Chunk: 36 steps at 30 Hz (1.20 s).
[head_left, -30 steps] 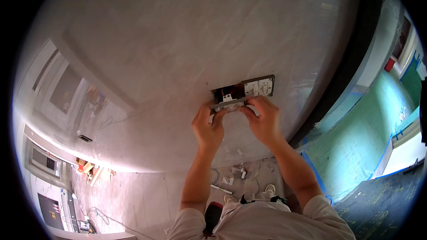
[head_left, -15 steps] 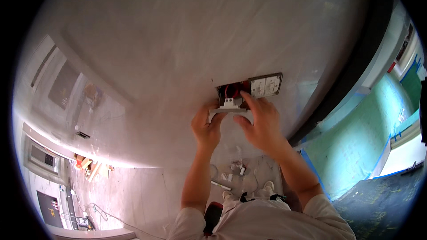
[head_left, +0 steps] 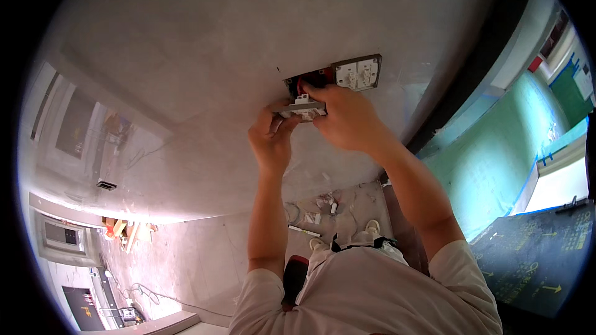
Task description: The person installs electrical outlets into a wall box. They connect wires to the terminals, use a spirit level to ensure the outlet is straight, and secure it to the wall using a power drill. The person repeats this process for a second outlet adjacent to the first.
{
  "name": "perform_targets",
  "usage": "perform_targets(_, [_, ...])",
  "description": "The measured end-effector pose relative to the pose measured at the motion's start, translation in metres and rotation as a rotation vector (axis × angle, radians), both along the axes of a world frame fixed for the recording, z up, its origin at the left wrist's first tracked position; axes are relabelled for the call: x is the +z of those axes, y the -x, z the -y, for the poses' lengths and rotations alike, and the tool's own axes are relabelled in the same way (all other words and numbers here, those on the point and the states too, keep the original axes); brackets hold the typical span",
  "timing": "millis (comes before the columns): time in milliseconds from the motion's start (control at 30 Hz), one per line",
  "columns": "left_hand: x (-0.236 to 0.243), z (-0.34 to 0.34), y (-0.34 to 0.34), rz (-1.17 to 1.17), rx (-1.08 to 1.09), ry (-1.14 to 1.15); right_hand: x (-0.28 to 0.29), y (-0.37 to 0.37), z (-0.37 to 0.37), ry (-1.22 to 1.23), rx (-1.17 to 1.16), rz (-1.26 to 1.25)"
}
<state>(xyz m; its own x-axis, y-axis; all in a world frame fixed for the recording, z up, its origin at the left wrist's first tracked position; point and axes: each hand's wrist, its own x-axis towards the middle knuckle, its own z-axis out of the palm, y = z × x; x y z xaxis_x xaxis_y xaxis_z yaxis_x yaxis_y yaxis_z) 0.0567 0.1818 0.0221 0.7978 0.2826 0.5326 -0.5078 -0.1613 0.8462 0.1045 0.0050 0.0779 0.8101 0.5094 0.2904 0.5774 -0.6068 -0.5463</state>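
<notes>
In front of the wall, my left hand (head_left: 272, 135) is closed on the left end of a white wall socket (head_left: 304, 110) with a grey edge. My right hand (head_left: 349, 116) grips the socket's right end, its thumb below and its index finger reaching up beside red wires (head_left: 302, 83). Those wires come out of a rectangular wall opening (head_left: 290, 89) just above, partly hidden by my fingers. Right of the opening, another white socket without a cover (head_left: 359, 74) sits in the wall inside a dark frame.
A glossy grey wall (head_left: 205, 56) fills most of the view. Small scraps and a white stick (head_left: 304, 231) lie on the floor by my shoes. Dark sheeting (head_left: 540, 260) and a green-covered surface (head_left: 478, 174) are at the right. Wood pieces (head_left: 129, 232) lie far left.
My right hand has closed on the socket's right end, where its thumb and fingers were apart before. The socket has tilted, so more of its front shows. The view has shifted slightly.
</notes>
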Motion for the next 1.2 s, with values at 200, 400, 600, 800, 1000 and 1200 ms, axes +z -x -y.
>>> perform_targets(200, [-0.01, 0.012, -0.007, 0.05, 0.182, -0.119, -0.015, 0.007, 0.002, -0.186, -0.139, 0.133])
perform_targets(400, [-0.011, 0.015, -0.013, 0.048, 0.201, -0.042, -0.042, 0.004, 0.007, -0.558, -0.084, 0.158])
perform_targets(600, [-0.002, 0.016, -0.008, 0.008, 0.218, -0.133, -0.045, -0.008, 0.018, -0.472, -0.072, 0.336])
perform_targets(800, [0.006, 0.019, -0.008, 0.054, 0.255, -0.193, -0.039, -0.013, 0.018, -0.456, -0.098, 0.461])
perform_targets(1000, [-0.002, 0.006, -0.008, 0.057, 0.322, -0.288, -0.089, 0.051, 0.022, -0.693, 0.037, 0.462])
perform_targets(1200, [-0.002, 0.017, -0.011, -0.009, 0.204, -0.089, -0.153, 0.2, 0.011, -0.493, 1.146, -0.583])
